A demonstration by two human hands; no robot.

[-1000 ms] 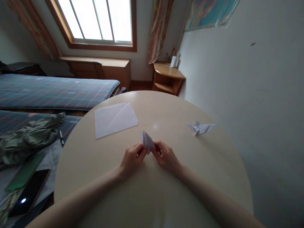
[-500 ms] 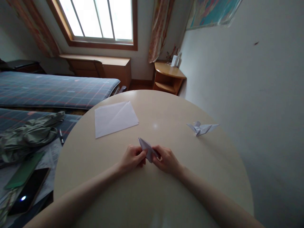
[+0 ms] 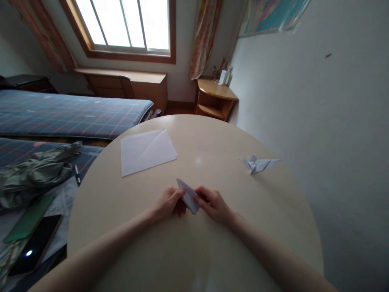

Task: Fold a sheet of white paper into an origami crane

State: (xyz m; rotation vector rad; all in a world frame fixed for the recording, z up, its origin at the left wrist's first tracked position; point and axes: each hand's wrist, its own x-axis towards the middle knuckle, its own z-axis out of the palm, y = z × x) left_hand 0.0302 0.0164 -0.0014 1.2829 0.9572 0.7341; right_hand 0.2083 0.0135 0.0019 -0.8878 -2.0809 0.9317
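My left hand (image 3: 167,202) and my right hand (image 3: 211,204) pinch a folded white paper piece (image 3: 189,196) from either side, low over the near part of a round cream table (image 3: 121,202). The piece is a narrow, pointed shape, and my fingers hide part of it. Farther back lies a white paper sheet (image 3: 148,152) with a diagonal crease. A finished paper crane (image 3: 257,164) stands to the right, well beyond my right hand.
A crumpled green garment (image 3: 36,170), a pen (image 3: 77,175), a green folder (image 3: 28,219) and a black phone (image 3: 35,245) lie off the table's left edge. A plaid bed (image 3: 69,113) lies beyond them. A white wall (image 3: 304,121) rises on the right.
The folded paper has tipped from a raised, upright pose to a flatter one, lower toward the table. Both hands have come slightly down and closer to me.
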